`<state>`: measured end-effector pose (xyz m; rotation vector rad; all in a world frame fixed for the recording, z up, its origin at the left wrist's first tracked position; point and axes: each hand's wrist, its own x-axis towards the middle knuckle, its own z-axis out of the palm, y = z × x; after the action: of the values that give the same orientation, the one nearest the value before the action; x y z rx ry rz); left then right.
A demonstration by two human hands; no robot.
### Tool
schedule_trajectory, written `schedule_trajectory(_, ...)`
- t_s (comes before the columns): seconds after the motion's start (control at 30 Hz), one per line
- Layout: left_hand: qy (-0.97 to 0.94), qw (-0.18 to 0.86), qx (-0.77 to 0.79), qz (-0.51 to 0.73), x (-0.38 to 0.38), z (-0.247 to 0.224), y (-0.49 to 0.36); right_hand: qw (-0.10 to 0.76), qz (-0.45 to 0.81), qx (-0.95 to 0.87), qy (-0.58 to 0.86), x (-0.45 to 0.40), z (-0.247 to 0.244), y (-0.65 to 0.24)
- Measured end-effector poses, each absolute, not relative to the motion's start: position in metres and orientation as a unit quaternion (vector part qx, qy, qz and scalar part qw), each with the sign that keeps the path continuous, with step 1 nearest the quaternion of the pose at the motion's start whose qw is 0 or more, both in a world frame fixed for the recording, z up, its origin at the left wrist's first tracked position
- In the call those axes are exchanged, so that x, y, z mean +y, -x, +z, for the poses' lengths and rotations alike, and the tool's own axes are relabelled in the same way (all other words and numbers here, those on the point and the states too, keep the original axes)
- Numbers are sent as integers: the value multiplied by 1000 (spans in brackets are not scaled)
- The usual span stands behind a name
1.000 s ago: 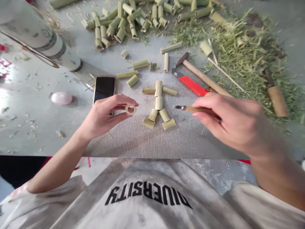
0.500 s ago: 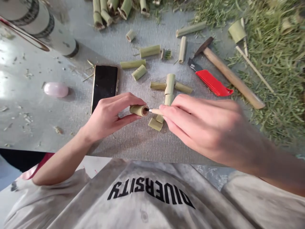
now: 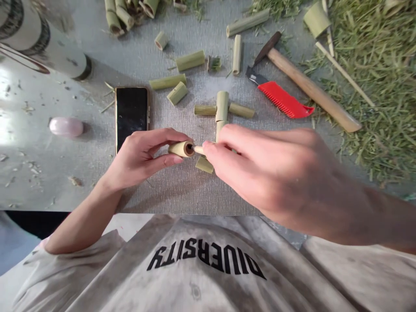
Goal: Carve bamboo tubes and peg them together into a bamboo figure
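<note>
Bamboo tube (image 3: 178, 149) is being held by the left hand (image 3: 138, 158) over the near part of the grey table (image 3: 156, 195), which is carrying everything else. Green shavings (image 3: 354, 26) are spreading over the far right, seemingly pushed aside to give the hands room. The hammer (image 3: 312, 89) is lying aslant nearer the middle, with the phone (image 3: 131, 113) resting flat beyond the left hand and the red-handled cutter (image 3: 286, 100) sitting just beside the hammer, probably within easy reach. An upright bamboo piece (image 3: 222, 105) is standing out between two side pieces (image 3: 205, 110) (image 3: 242, 110), their spacing suggesting a deliberate layout that the right hand (image 3: 269, 173) is partly covering. The tube is pointing its open end at the right hand, likely so the slim tool (image 3: 198, 150) is meeting the bore straight on. The right hand is reaching in low, back upward, pinching the tool between thumb and fingers; its far fingers are hiding behind the knuckles. The left hand is curving in from its side, pinching the tube between thumb below and fingers above, apparently bracing it against the tool.
</note>
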<state>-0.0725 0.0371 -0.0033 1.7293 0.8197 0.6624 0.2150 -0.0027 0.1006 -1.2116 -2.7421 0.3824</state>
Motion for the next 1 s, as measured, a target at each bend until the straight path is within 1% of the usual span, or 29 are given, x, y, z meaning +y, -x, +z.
schedule_trajectory(0.13,-712,548,348,267,39,0,69,53,100,-913,393,-4,98,-217)
schedule_trajectory(0.23,-725,542,336,262,39,2,66,51,92,-915,389,-5,94,-218)
schedule_trajectory(0.33,-728,542,329,260,38,2,65,47,98,-915,388,-4,88,-219)
schedule_trajectory(0.43,-704,560,323,292,37,0,64,56,119,-908,398,0,80,-220)
schedule_trajectory(0.53,-684,559,315,348,34,-3,63,114,173,-890,407,7,71,-222)
schedule_trajectory(0.63,-667,524,347,399,29,-1,60,184,232,-871,393,15,63,-225)
schedule_trajectory(0.77,-643,482,371,465,18,12,51,242,329,-833,373,18,52,-224)
schedule_trajectory(0.87,-614,504,362,489,9,25,38,312,429,-775,343,16,41,-217)
schedule_trajectory(1.0,-582,544,296,527,7,39,18,406,612,-634,242,13,28,-210)
